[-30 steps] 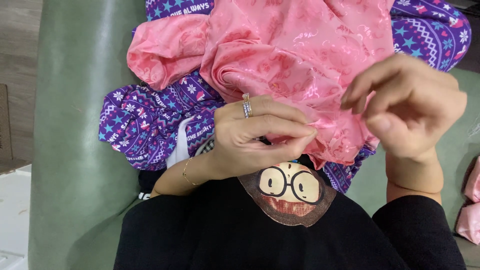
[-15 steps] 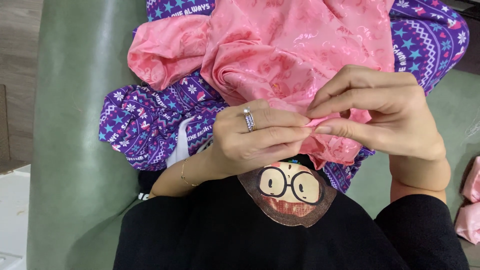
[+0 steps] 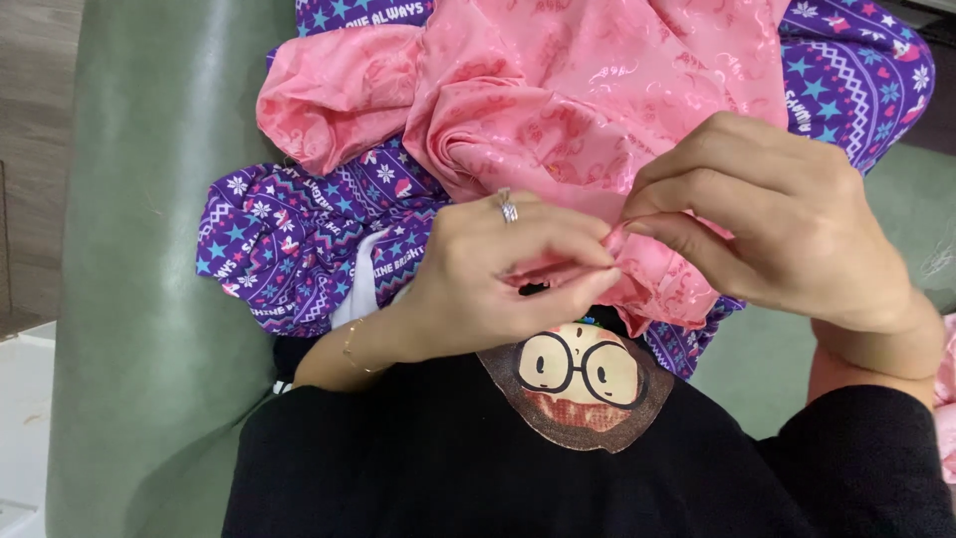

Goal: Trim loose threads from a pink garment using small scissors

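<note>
Between both hands, pink cloth

the glossy pink patterned satin cloth runs off the top edge, and its near hem is hidden inside the pinch of the left hand and right hand; the purple star-and-snowflake printed fabric lies mostly buried beneath it; another pink scrap is cut by the right edge, too little showing to tell what it is
</note>
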